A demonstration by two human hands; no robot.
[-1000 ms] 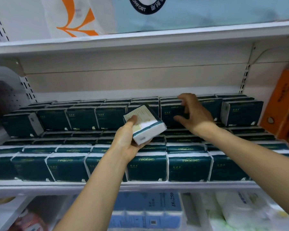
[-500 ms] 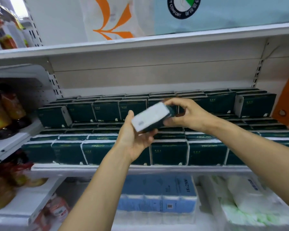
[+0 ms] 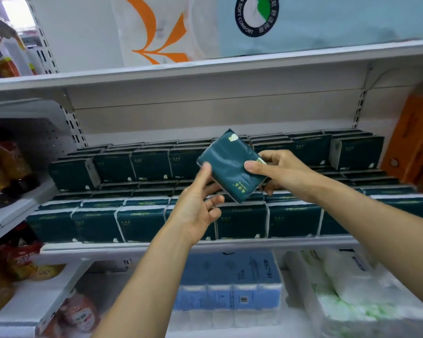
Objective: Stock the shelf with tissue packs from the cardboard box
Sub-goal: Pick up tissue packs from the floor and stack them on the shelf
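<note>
A dark green tissue pack [image 3: 230, 164] is held in the air in front of the middle shelf, tilted, its broad face toward me. My right hand [image 3: 282, 172] pinches its right edge between thumb and fingers. My left hand [image 3: 198, 203] touches its lower left corner with the thumb, fingers loosely curled below it. The white shelf [image 3: 156, 246] carries rows of the same dark green packs [image 3: 291, 220], stacked two levels high front to back. The cardboard box is out of view.
An upper shelf board [image 3: 205, 69] hangs close above the packs. Orange boxes [image 3: 418, 147] stand at the right end of the shelf. Snack bags [image 3: 7, 167] fill the unit on the left. Blue tissue bundles [image 3: 230, 281] and white-green paper rolls [image 3: 352, 289] lie below.
The pack has turned from showing its white end to showing its green face. My right hand came off the shelf row and took its right edge; my left hand slipped to the lower corner.
</note>
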